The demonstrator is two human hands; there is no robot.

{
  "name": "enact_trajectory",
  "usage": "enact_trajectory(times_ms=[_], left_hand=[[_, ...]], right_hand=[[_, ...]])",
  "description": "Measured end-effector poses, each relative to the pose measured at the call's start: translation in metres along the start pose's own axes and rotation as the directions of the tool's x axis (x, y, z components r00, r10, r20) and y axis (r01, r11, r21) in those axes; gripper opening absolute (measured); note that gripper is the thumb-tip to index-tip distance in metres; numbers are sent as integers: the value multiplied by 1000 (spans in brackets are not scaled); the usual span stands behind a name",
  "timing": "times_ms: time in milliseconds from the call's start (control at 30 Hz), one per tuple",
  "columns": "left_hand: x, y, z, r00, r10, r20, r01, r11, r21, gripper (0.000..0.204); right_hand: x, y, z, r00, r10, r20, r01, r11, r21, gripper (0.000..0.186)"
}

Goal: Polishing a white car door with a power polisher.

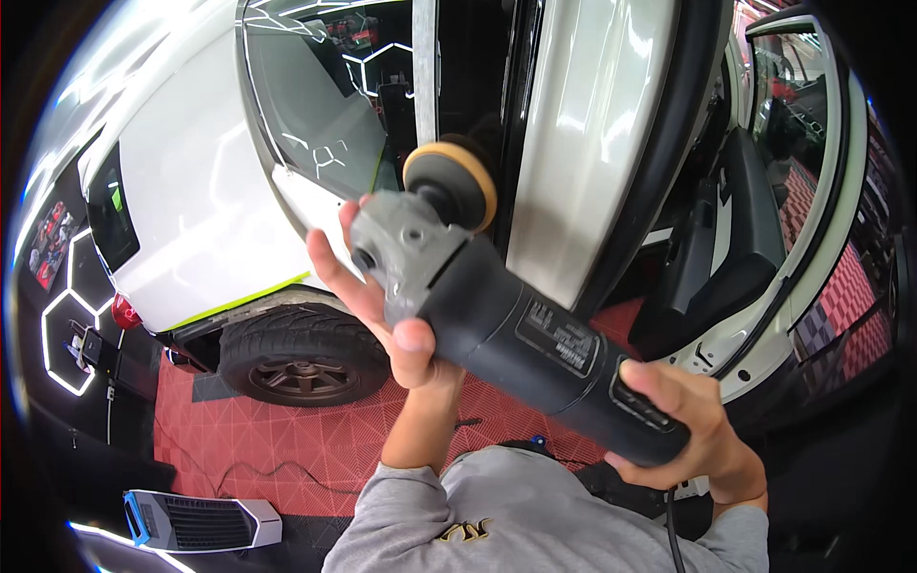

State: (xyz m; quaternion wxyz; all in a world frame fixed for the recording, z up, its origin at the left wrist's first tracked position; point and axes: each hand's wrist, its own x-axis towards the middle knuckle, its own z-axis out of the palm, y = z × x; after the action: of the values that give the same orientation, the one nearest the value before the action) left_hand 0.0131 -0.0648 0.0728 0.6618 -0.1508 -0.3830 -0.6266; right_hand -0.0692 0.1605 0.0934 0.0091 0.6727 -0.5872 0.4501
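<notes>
A black and grey rotary polisher [535, 334] lies slantwise across the middle of the view. My left hand [415, 349] cups its grey head from the left and below, fingers partly spread. Around the rear end of the black body, my right hand [702, 420] is wrapped, its thumb on top near the switch area. A round pad [449, 186] with a yellow-orange rim is at the front of the tool, slightly blurred. It faces the glossy black door pillar [473, 76] of a white car; whether it touches cannot be made out. A power cord [672, 530] hangs below my right hand.
The car's white rear panel [191, 201] has yellow-green tape [239, 304] above the rear wheel [301, 358]. An open car door [812, 239] stands at the right. A grey-black blower-like unit [201, 522] and a dark cord [287, 466] are on the red tiled floor [315, 435].
</notes>
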Motion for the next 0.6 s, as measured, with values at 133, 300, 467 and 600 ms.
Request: enact_trajectory(times_ms=[133, 300, 467, 600], left_hand=[[-28, -17, -22, 998, 13, -59, -16, 999, -51, 114], [-51, -28, -34, 990, 135, -40, -132, 989, 68, 108], [-74, -27, -39, 985, 19, -172, 6, 990, 144, 119], [-81, -31, -47, 979, 44, -201, -10, 986, 169, 119]], right_hand=[[-23, 15, 12, 998, 32, 48, -30, 999, -44, 77], [-44, 29, 17, 997, 15, 70, -10, 997, -74, 79], [-56, 43, 20, 994, 37, 107, -31, 998, -57, 80], [-57, 56, 22, 988, 18, 154, -12, 999, -37, 79]])
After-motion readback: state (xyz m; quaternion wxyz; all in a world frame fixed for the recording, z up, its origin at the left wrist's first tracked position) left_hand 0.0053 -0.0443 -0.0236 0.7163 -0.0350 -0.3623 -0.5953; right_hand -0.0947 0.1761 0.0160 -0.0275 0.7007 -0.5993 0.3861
